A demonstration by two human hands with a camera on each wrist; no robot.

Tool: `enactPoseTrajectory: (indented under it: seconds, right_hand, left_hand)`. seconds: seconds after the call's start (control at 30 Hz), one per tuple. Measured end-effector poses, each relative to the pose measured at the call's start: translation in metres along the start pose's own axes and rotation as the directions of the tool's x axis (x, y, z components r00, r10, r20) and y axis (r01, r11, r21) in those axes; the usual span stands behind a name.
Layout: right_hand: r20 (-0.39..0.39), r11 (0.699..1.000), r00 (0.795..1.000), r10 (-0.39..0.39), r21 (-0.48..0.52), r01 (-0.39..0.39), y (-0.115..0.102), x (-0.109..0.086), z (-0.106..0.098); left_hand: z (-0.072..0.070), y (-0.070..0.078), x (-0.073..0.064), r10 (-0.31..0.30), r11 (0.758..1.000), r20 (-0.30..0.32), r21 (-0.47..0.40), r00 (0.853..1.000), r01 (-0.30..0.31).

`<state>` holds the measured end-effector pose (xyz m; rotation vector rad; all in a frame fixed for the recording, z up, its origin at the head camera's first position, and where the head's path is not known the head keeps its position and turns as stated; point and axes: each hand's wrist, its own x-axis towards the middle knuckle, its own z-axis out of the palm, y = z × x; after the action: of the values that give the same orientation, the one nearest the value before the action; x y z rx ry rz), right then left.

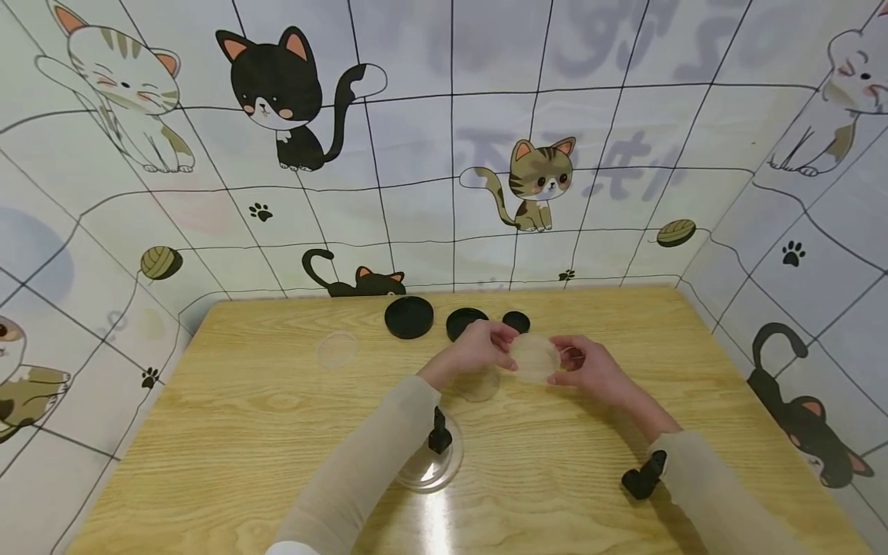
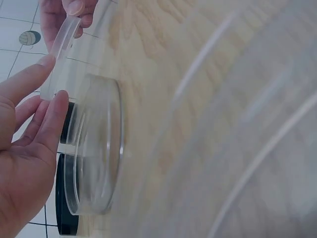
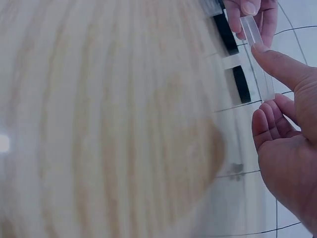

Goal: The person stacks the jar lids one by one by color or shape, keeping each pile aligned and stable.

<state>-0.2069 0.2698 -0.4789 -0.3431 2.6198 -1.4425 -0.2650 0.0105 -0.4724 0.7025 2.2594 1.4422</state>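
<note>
Both hands hold one shallow, translucent round lid (image 1: 534, 358) above the table, its thin rim edge-on in the left wrist view. My left hand (image 1: 479, 347) grips its left side between thumb and fingertips. On the opposite side, my right hand (image 1: 593, 370) pinches the rim, thumb and curled fingers at the edge in the right wrist view. Beneath the left hand stands a clear round dish (image 1: 479, 387). A larger clear round dish (image 1: 454, 462) lies nearer, partly covered by the left forearm.
Along the back of the wooden table (image 1: 264, 432) are a large black round disc (image 1: 409, 317), a middle one (image 1: 463, 317) partly behind the left hand, and a small one (image 1: 516, 321). A clear flat disc (image 1: 338, 350) lies to the left. Cat-patterned cloth (image 1: 416, 154) encloses the back and sides.
</note>
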Motion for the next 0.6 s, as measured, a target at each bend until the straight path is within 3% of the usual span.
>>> enactPoseTrajectory:
  seconds: [0.33, 0.6]
  right_hand:
    - [-0.009, 1.000, 1.000, -0.014, -0.002, 0.014, -0.017, -0.003, -0.004]
    - [-0.003, 0.998, 0.998, -0.057, 0.035, 0.057, -0.043, -0.009, 0.002]
  left_hand:
    - [-0.009, 0.011, -0.014, 0.011, 0.998, -0.016, -0.069, 1.000, -0.012]
    - [-0.021, 0.020, -0.036, 0.061, 0.994, -0.038, -0.090, 0.997, -0.064]
